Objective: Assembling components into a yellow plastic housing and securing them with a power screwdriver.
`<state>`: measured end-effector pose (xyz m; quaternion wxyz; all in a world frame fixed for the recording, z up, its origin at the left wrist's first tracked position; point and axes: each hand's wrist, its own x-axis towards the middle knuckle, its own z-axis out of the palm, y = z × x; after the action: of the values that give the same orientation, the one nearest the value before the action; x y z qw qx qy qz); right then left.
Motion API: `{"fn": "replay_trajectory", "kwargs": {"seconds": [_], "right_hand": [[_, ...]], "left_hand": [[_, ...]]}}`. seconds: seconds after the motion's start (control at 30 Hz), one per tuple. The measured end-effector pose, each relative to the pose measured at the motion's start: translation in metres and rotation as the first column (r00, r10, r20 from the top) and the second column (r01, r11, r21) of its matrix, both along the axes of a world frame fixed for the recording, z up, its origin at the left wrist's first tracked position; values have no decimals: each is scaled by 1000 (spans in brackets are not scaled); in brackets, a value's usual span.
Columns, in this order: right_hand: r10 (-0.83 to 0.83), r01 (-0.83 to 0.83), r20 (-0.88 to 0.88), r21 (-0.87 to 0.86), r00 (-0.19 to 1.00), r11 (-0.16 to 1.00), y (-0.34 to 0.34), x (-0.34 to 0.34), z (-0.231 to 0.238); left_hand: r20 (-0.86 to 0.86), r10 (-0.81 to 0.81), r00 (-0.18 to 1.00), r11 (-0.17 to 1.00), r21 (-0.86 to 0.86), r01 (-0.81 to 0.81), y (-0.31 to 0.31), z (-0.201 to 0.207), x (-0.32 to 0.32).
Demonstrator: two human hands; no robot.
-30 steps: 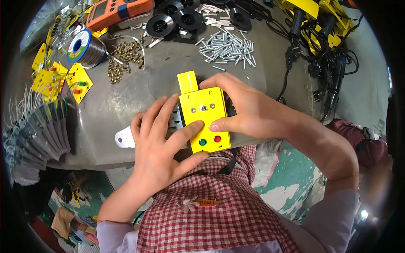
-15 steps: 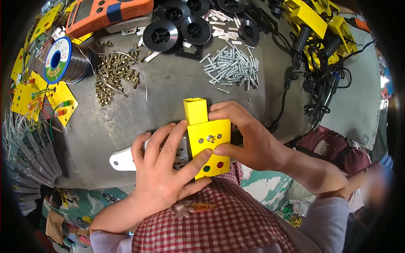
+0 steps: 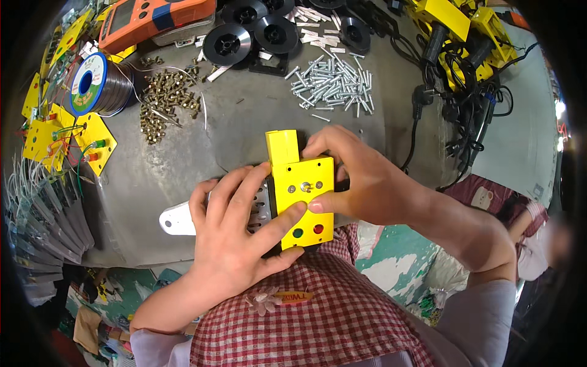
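Observation:
A yellow metal box (image 3: 304, 211) with a small silver toggle switch, a green light and a red light on its face stands near the table's front edge. Behind its upper left rises a narrower yellow block (image 3: 282, 147). My left hand (image 3: 235, 214) grips the box along its left side, thumb laid on the face. From the right my right hand (image 3: 367, 177) holds it, thumb pressed on the face by the switch, bent fingers at the upper right corner. Partly covered by my left hand lie a slotted metal plate (image 3: 261, 205) and a white rounded-end piece (image 3: 177, 219).
Farther back lie brass fittings (image 3: 165, 101), silver screws (image 3: 336, 82) and black spools (image 3: 226, 44). A solder reel (image 3: 101, 82) and wired yellow panels (image 3: 95, 144) are at the left, an orange meter (image 3: 153, 21) at the back. Black cables (image 3: 471, 92) tangle at the right.
The yellow box's face has tipped flatter and shifted slightly away from me; two holes now show along its top edge. Both hands keep their hold. The whole view has shifted a little.

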<state>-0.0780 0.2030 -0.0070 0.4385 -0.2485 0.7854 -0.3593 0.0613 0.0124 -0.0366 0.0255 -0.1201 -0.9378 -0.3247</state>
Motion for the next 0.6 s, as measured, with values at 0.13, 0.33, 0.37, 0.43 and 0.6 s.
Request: {"fn": "replay_trajectory", "kwargs": {"seconds": [0.13, 0.33, 0.37, 0.43, 0.6], "right_hand": [[-26, 27, 65, -22, 998, 999, -2, -2, -8], [23, -28, -28, -191, 999, 981, 7, 7, -14], [-36, 37, 5, -166, 999, 985, 8, 9, -13], [-77, 78, 17, -131, 997, 988, 10, 13, -10], [-30, 15, -104, -148, 994, 989, 12, 13, -12]], "left_hand": [[0, 8, 1000, 1000, -19, -8, 0, 2, 1], [46, -77, 996, 978, 200, 66, -27, 11, 1], [46, 40, 998, 919, 390, -54, -33, 4, 6], [16, 239, 971, 877, 425, -223, -50, 0, 14], [67, 241, 968, 924, 288, -250, -57, 8, 24]]}}
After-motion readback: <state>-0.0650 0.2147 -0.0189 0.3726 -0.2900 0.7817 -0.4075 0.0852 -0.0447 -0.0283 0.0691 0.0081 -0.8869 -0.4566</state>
